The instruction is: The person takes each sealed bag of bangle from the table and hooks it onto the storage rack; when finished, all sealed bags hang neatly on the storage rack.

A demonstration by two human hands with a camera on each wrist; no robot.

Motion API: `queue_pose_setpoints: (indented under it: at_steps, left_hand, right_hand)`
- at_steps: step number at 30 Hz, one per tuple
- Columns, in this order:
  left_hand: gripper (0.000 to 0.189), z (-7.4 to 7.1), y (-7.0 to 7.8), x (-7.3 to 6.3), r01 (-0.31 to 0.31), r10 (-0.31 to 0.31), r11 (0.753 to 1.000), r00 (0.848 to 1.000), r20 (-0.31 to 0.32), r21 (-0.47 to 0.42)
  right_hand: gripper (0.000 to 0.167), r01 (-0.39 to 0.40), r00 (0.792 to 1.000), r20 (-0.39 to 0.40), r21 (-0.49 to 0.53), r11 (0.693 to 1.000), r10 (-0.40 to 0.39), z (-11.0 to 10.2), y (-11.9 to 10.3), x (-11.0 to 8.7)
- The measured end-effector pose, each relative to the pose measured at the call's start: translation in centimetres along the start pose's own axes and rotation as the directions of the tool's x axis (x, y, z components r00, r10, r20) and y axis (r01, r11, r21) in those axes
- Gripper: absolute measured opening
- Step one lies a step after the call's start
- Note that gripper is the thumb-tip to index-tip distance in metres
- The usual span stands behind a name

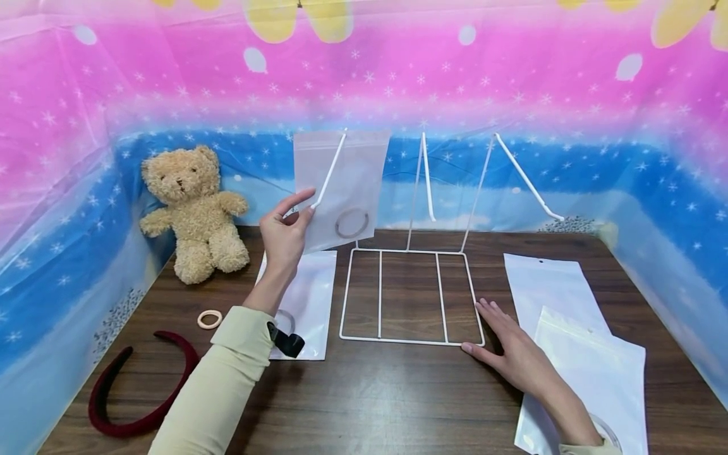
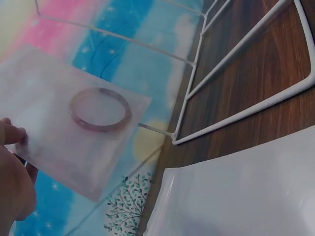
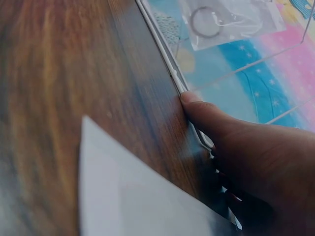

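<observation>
A white wire display rack (image 1: 422, 251) stands on the table with several slanting prongs. From its left prong hangs a clear zip bag (image 1: 318, 164) with a pinkish bangle (image 2: 100, 110) inside. My left hand (image 1: 284, 237) pinches the free end of that prong (image 1: 331, 169) between thumb and fingers, beside the bag. In the left wrist view the fingertips (image 2: 14, 132) overlap the bag's edge. At the base's front right corner, my right hand (image 1: 523, 360) rests on the wire, its fingers extended along the side. In the right wrist view its thumb (image 3: 202, 109) touches the wire.
Left of the rack lies another bag (image 1: 313, 303), partly behind the left wrist. Two white-backed bags (image 1: 548, 284) (image 1: 608, 360) overlap at the right. A teddy bear (image 1: 196, 215), a pale ring (image 1: 210, 320) and a dark red headband (image 1: 142, 426) are at the left.
</observation>
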State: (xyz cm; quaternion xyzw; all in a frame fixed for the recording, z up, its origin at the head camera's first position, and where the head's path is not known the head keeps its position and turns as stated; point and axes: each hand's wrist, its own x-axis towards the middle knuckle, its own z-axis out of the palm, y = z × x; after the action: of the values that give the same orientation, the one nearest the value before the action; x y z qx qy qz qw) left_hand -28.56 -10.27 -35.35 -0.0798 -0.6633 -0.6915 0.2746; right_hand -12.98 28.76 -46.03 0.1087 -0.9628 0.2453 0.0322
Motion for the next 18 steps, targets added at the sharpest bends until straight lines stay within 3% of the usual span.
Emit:
queue_pose_setpoints:
  at_steps: [5, 10, 18]
  left_hand:
    - [0.03, 0.4, -0.7, 0.6, 0.011, -0.01, 0.999, 1.0, -0.018, 0.033]
    - [0.031, 0.4, -0.9, 0.9, 0.033, -0.034, 0.998, 0.999, 0.013, 0.054]
    - [0.038, -0.1, 2.1, -0.1, -0.014, 0.006, 0.998, 0.99, 0.143, 0.057]
  right_hand:
    - [0.092, -0.014, 1.0, 0.02, 0.0, 1.0, 0.014, 0.1, -0.1, 0.1]
    - [0.091, -0.009, 1.0, 0.026, 0.0, 1.0, 0.009, 0.2, -0.2, 0.1]
    - [0.092, -0.025, 0.999, 0.025, -0.002, 1.0, 0.026, 0.0, -0.1, 0.1]
